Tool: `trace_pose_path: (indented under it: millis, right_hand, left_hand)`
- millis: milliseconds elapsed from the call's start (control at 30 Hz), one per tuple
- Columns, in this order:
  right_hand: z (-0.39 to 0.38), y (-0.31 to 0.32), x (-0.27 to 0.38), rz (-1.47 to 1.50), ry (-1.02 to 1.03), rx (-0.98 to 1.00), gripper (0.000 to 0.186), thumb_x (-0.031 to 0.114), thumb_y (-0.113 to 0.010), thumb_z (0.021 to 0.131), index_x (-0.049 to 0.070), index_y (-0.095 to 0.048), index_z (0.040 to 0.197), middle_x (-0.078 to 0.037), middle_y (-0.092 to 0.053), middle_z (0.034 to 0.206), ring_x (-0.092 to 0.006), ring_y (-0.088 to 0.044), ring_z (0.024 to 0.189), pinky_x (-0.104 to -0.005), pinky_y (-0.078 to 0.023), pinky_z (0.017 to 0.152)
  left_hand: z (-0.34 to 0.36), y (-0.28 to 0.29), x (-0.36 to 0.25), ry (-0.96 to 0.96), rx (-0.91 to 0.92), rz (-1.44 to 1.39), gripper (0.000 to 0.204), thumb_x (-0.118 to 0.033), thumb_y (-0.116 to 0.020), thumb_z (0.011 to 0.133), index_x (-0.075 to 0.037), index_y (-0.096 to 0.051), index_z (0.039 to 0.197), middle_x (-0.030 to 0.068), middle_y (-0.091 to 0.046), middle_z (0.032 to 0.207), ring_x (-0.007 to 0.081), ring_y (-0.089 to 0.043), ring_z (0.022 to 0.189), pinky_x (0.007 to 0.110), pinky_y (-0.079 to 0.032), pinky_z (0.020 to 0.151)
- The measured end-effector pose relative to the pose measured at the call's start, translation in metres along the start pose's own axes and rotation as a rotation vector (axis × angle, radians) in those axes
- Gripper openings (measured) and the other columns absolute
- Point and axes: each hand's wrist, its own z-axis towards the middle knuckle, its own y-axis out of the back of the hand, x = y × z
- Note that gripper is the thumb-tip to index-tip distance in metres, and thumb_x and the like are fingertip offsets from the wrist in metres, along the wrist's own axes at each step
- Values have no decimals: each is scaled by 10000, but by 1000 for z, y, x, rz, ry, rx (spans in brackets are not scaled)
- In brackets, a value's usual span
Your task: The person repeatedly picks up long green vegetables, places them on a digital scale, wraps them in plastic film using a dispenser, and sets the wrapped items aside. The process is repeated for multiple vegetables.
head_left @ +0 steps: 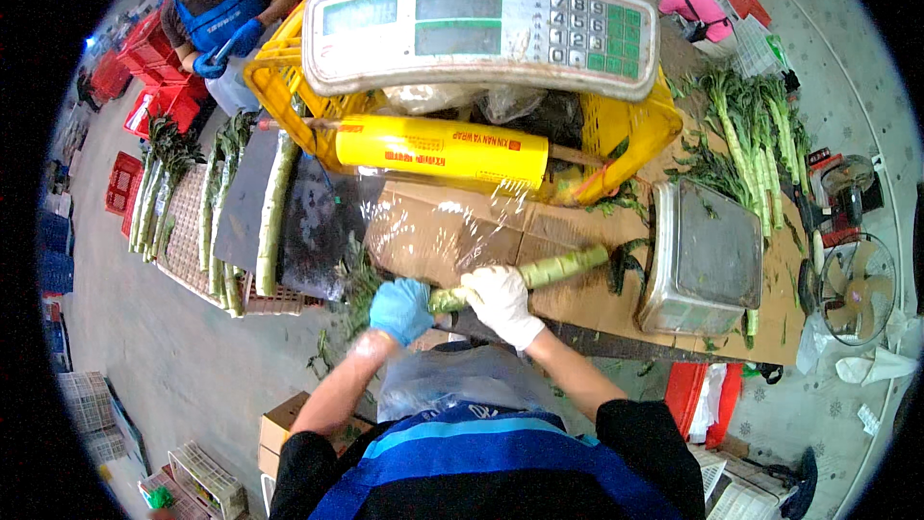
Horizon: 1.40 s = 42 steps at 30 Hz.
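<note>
The left hand (399,312) and right hand (501,304) curl closed around a celtuce stalk (564,268). Uneven bending might snap it.

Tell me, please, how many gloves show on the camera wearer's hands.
2: one blue glove on the left hand, one white glove on the right hand, both touching the green stalk.

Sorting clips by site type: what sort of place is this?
Likely a vegetable packing area, judging by the keypad scale, the yellow roll of clear film below it, and the bundled leafy green stalks on the right. Red plastic crates in the background fit too.
</note>
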Motion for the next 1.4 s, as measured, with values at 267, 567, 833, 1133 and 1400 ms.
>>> trace_pose_path:
  millis: [267, 567, 833, 1133, 1400]
  right_hand:
    - [115, 6, -23, -70, -6, -279, 324, 339, -625, 854, 87, -617, 650, -126, -602, 588, -278, -612, 526, -392, -477, 493]
    - [2, -24, -6, 69, 158, -214, 149, 260, -600, 780, 135, -672, 819, -74, -635, 789, -281, -607, 748, -434, -466, 673]
    - [116, -7, -28, -162, 79, -250, 269, 342, -579, 867, 118, -597, 719, -74, -534, 528, -244, -558, 502, -422, -425, 499]
    - [-25, -4, 10, -228, 262, 42, 951, 552, -685, 706, -40, -364, 1378, -198, -420, 1374, -320, -404, 1276, -463, -209, 1148]
    - [82, 12, 0, -220, 9, 293, 610, 617, -720, 638, 65, -678, 895, -122, -674, 847, -304, -669, 784, -392, -532, 673]
  left_hand:
    - [74, 21, 12, 58, -89, 224, 509, -535, -710, 699, -72, -658, 906, 136, -659, 873, 289, -645, 850, 412, -504, 754]
    - [4, -15, -14, 35, -128, 57, 540, -513, -748, 658, -77, -630, 954, 115, -621, 847, 300, -616, 778, 420, -478, 697]
    - [83, 21, 3, 89, -51, 208, 617, -612, -697, 680, -75, -647, 980, 146, -663, 922, 331, -645, 885, 441, -497, 762]
    - [12, -6, 4, 84, -492, -658, 488, -418, -659, 788, -39, -628, 1094, 196, -664, 1021, 327, -644, 927, 390, -500, 858]
    - [119, 15, 25, 64, -28, -113, 240, -205, -562, 838, -25, -691, 931, 209, -669, 970, 367, -643, 920, 429, -509, 796]
